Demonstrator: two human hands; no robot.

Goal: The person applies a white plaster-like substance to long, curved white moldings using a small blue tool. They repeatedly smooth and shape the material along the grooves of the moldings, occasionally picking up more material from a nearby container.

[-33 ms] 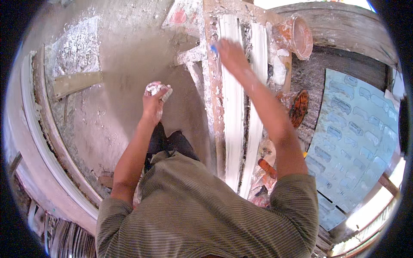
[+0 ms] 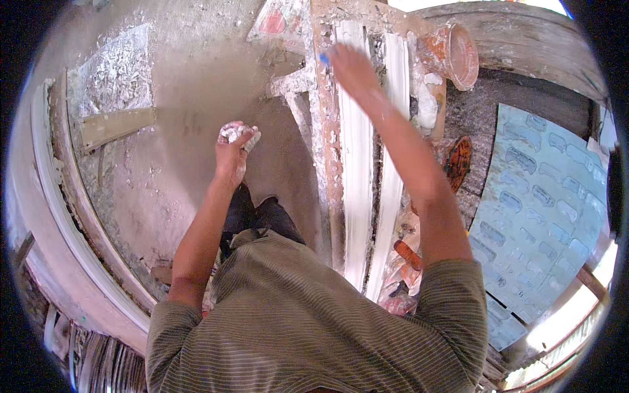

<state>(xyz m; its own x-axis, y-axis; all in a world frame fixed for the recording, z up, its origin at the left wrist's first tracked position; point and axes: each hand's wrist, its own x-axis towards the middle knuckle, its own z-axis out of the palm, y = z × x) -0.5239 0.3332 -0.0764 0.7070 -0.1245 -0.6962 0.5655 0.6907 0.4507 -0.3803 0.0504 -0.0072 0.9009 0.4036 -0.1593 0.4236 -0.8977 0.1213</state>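
My left hand (image 2: 230, 158) is closed round a lumpy white mass (image 2: 236, 133) with pinkish patches, held over the floor in front of me. Smears of the same white cover the fingers; I cannot tell if it is paste or a soaked rag. My right hand (image 2: 354, 71), blurred, is closed over the far part of a long white ridged strip (image 2: 357, 150). A small blue piece (image 2: 324, 58) pokes out at its fingertips, the rest hidden. Beside it runs a second white strip (image 2: 391, 177), both lying lengthwise on a crusted board (image 2: 332, 190).
An orange-brown bucket (image 2: 452, 59) lies tipped at the board's far right, beside a white lump (image 2: 427, 108). An orange-stained container (image 2: 458, 162) is nearer. A light blue sheet (image 2: 537, 209) stands right. Long pale mouldings (image 2: 62, 196) curve along the left. A white-crusted support (image 2: 293, 85) juts from the board.
My right hand has shifted slightly farther away along the white strip, the blue piece moving with it. My left hand has hardly moved and keeps the white mass.
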